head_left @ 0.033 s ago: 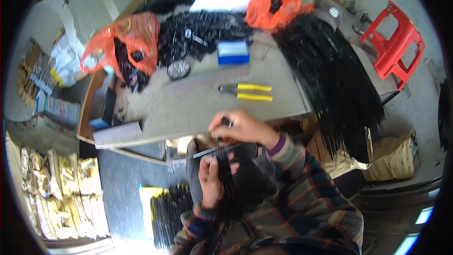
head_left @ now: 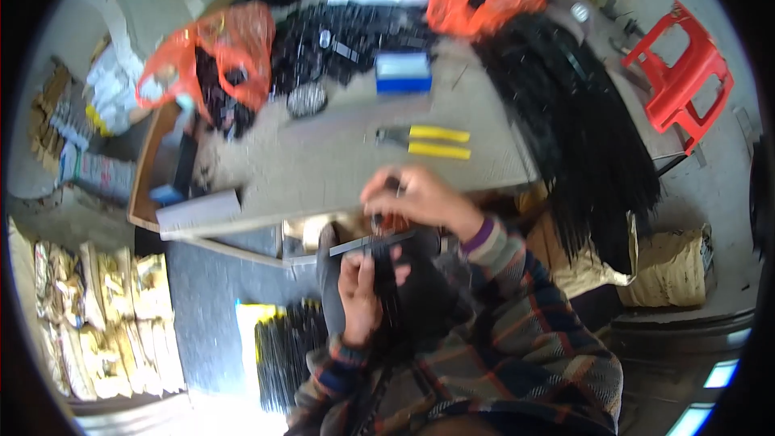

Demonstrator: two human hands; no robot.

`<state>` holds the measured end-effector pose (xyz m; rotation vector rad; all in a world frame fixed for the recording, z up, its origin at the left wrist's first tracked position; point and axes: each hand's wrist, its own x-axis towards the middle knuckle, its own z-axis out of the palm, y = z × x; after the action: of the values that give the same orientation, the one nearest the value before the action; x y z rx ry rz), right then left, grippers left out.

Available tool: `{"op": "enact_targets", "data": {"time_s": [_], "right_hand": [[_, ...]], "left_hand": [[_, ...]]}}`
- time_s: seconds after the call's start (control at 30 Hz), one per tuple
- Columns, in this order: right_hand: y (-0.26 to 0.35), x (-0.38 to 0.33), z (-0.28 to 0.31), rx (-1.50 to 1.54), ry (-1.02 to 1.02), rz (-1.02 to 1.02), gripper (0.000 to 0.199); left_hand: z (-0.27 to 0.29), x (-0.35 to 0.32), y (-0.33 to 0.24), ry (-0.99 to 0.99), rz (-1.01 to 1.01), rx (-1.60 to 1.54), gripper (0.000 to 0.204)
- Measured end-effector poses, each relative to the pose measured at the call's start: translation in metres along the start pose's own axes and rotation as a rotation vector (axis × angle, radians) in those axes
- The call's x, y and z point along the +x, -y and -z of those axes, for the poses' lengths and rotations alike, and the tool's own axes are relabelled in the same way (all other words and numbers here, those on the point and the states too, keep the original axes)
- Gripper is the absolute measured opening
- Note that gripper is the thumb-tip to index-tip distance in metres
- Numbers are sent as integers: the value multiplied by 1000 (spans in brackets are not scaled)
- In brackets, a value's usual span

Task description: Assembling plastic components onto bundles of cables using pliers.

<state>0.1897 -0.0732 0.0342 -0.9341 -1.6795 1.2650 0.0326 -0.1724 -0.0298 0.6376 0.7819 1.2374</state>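
Observation:
Over my lap, my left hand (head_left: pixel 360 295) is closed around a bunch of thin black strips (head_left: pixel 387 287) that hang down past the palm. Across their upper end lies a narrow dark bar (head_left: pixel 367 244), longer than the hand is wide. Just above it my right hand (head_left: pixel 424 200) is closed on a small tool with a dark round handle (head_left: pixel 393 184), its lower end pointing down at the bar. Blur hides the tool's tip and exact kind. Yellow-handled pliers (head_left: pixel 436 140) lie on the table beyond my hands.
On the table (head_left: pixel 266 194) are a blue box (head_left: pixel 404 73), a round tin (head_left: pixel 307 100), heaped black parts (head_left: pixel 347 36) and orange bags (head_left: pixel 242 48) (head_left: pixel 476 0). Long black strips (head_left: pixel 573 121) overhang the right edge. A red stool (head_left: pixel 682 77) stands right; more strips (head_left: pixel 286 347) stand lower left.
The view has tipped, so the table and its things sit higher in the picture. My right hand has shifted slightly upward in the picture; both hands keep their hold.

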Motion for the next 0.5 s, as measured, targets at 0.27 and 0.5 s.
{"op": "enact_targets", "data": {"time_s": [0.27, 0.5], "right_hand": [[-25, 6, 2, 299, 31, -169, 14], [-21, 4, -13, 339, 71, -213, 12]], "left_hand": [[0, 5, 4, 96, -20, -71, 11], [-4, -8, -2, 90, -29, -17, 25]]}}
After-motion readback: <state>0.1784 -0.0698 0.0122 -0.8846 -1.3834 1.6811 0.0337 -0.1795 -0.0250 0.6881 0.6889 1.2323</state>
